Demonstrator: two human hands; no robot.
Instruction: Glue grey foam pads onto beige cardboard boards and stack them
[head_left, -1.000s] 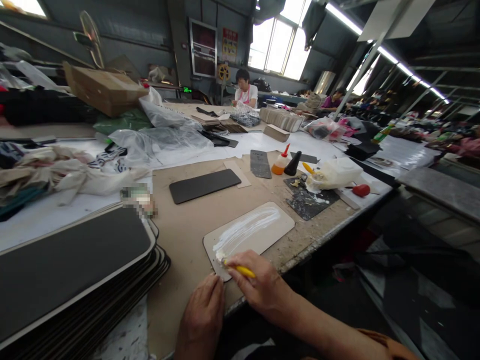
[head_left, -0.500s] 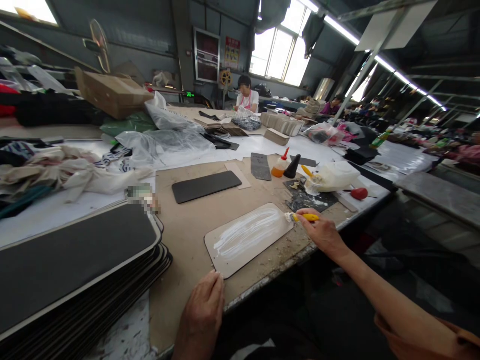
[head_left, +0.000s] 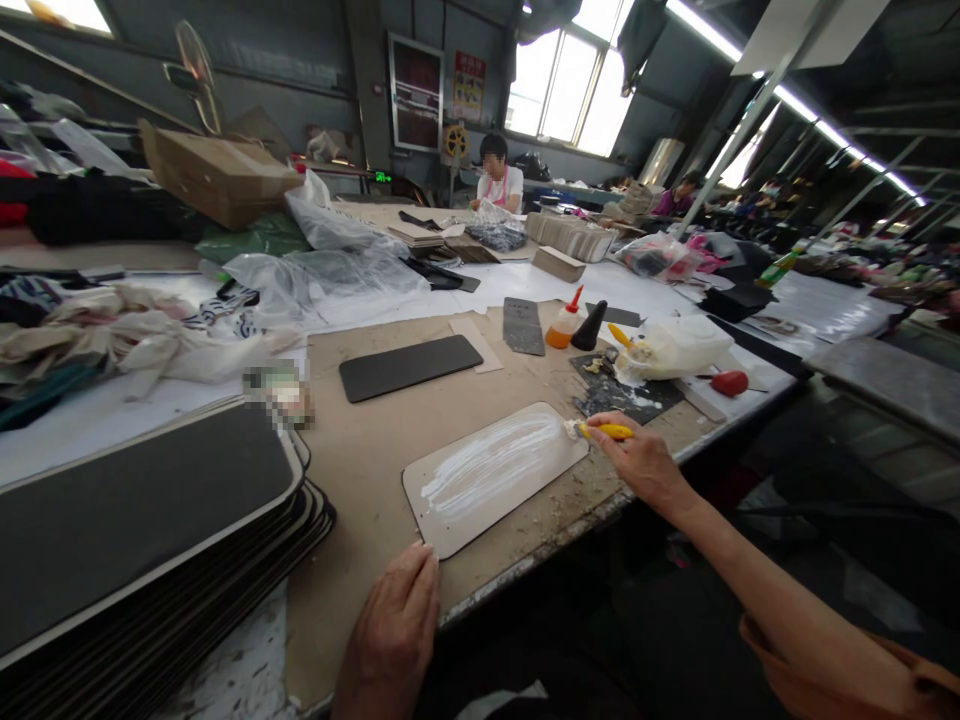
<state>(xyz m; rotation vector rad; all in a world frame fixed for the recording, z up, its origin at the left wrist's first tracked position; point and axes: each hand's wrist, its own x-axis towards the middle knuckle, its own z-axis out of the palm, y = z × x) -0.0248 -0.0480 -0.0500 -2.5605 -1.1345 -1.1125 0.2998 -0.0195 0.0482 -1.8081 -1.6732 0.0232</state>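
A beige panel (head_left: 480, 510) with rounded corners and a dark edge lies on the brown board, streaked with white paste across its middle. At its near left corner, the closed fingertips of my left hand (head_left: 397, 610) hold the edge. My right hand (head_left: 645, 465) is closed round the yellow handle of a brush (head_left: 611, 431). The brush's paste-covered bristles touch the panel's right end. Beyond the panel lies a black panel (head_left: 411, 368) on the same board.
A tall stack of dark panels (head_left: 142, 510) stands at the left. Behind my right hand are a paste-smeared dark sheet (head_left: 637, 402), a whitish plastic container (head_left: 686, 348), a red-tipped bottle (head_left: 564, 325) and a black cone (head_left: 589, 328). A person (head_left: 501, 185) sits across the table.
The brush has shifted slightly left at the panel's right end. My left hand stays at the near corner. The whole view has turned a little.
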